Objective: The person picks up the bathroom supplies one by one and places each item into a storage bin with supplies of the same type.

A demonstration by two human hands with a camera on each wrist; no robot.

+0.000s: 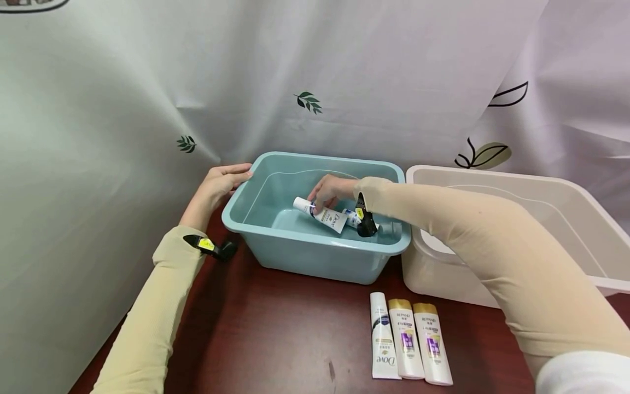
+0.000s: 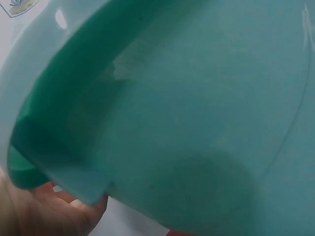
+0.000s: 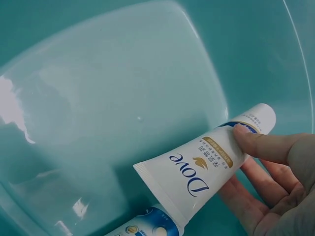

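My right hand (image 1: 331, 191) reaches into the blue plastic tub (image 1: 315, 239) and pinches a white Dove tube (image 1: 331, 218) between thumb and fingers. In the right wrist view, the thumb lies across the Dove tube (image 3: 192, 167) near its cap end, with fingers beneath. Just beyond the tube's flat end lies a blue-and-white packaged item (image 3: 155, 226), partly hidden by it. My left hand (image 1: 216, 186) is at the tub's left rim, fingers fairly straight against it. From the left wrist, that hand (image 2: 59, 211) shows outside and below the tub's lip (image 2: 74, 177).
A beige tub (image 1: 443, 273) stands close against the blue one's right side. In front on the dark red table (image 1: 285, 328), another Dove tube (image 1: 383, 339) lies beside two gold-capped white bottles (image 1: 407, 345). A patterned white curtain (image 1: 344, 71) hangs behind the tubs.
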